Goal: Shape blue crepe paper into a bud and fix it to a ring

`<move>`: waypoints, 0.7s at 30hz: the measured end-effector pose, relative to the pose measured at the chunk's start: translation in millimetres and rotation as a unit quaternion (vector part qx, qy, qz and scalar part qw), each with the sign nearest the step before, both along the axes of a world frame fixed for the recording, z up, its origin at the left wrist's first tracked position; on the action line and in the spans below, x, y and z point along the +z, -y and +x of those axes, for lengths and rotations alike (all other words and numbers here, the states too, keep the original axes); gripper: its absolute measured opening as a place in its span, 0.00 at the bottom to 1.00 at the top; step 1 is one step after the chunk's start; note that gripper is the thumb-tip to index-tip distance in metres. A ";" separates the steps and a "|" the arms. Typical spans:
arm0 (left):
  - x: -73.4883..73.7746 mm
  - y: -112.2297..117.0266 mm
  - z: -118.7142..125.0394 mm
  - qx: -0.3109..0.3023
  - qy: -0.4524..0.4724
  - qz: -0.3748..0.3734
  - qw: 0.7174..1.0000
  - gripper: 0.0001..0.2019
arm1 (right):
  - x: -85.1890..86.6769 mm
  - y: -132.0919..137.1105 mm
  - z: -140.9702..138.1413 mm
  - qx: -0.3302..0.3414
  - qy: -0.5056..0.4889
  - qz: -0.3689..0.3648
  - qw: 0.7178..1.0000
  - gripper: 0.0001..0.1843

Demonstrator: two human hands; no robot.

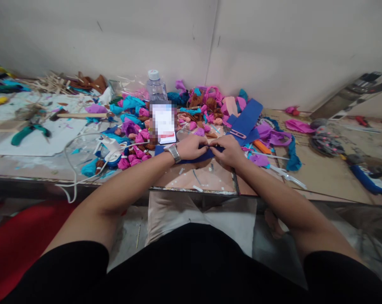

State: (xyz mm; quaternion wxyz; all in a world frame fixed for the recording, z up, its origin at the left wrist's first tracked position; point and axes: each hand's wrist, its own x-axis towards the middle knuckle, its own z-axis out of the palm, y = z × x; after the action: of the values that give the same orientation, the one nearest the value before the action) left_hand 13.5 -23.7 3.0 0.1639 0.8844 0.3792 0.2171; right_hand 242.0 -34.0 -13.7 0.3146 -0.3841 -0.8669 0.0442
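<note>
Near the table's front edge, a dark blue strip (195, 159) of paper or cloth lies under both of my hands. My left hand (190, 148), with a metal watch (174, 153) at its wrist, is closed in a pinch on the strip. Fingertips almost meeting it from the other side, my right hand (228, 149) also pinches the strip. The exact spot between the fingertips is too small to make out. Just behind the right hand lie a pink paper clip or cutter-like piece (238, 134) and more blue strips (249, 117).
A phone (164, 122) with a blurred screen leans before a plastic bottle (156, 88). Crumpled coloured paper bundles (134, 122) surround them. Left are a hammer (83, 115), green-handled pliers (29, 133) and a white cable (73, 169). An orange cutter (262, 147) and scissors (288, 176) lie right.
</note>
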 end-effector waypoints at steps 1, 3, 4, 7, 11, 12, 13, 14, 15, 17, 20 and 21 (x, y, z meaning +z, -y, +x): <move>-0.1 -0.2 0.0 0.000 0.003 -0.003 1.000 0.14 | 0.0 0.3 0.0 0.001 -0.003 0.002 1.000 0.09; -0.6 -0.6 0.1 0.000 0.010 -0.008 1.000 0.14 | -0.1 0.5 -0.1 0.006 -0.006 0.007 1.000 0.09; -1.0 -0.8 0.1 0.000 0.013 -0.010 1.000 0.14 | -0.2 0.5 -0.1 0.008 -0.006 0.009 1.000 0.09; -2.2 -1.6 0.2 0.000 0.019 -0.018 1.000 0.13 | -0.9 -0.1 -0.1 0.009 -0.007 0.004 1.000 0.08; -1.9 -2.4 0.0 0.000 0.021 -0.029 0.999 0.13 | -1.9 -0.5 0.2 0.009 -0.010 -0.002 1.000 0.08; -1.5 -2.5 -0.2 0.000 0.020 -0.032 0.999 0.13 | -2.1 -0.5 0.3 0.011 -0.010 0.000 1.000 0.08; -1.1 -2.6 -0.4 0.000 0.018 -0.033 0.999 0.13 | -2.2 -0.5 0.4 0.012 -0.009 0.002 1.000 0.08; -0.8 -2.6 -0.7 0.001 0.014 -0.031 0.999 0.13 | -2.3 -0.5 0.5 0.012 -0.009 0.004 1.000 0.08; -0.5 -2.6 -0.9 0.001 0.008 -0.027 1.000 0.14 | -2.3 -0.5 0.7 0.013 -0.009 0.006 1.000 0.08; -0.3 -2.3 -1.5 -0.001 -0.007 -0.009 1.000 0.15 | -2.5 -0.7 1.1 0.013 -0.009 0.009 1.000 0.08; -0.7 -1.5 -2.1 -0.009 -0.022 0.022 0.999 0.16 | -2.9 -1.3 1.6 0.012 -0.008 0.015 1.000 0.09; -0.9 -1.3 -2.2 -0.011 -0.025 0.030 0.999 0.16 | -3.0 -1.5 1.7 0.012 -0.005 0.016 1.000 0.09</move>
State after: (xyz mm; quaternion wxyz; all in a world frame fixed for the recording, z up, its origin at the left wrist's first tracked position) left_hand 11.3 -22.4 2.1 0.1298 0.8983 0.3665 0.2045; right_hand 243.7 -32.5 -16.7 0.3251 -0.3685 -0.8702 0.0358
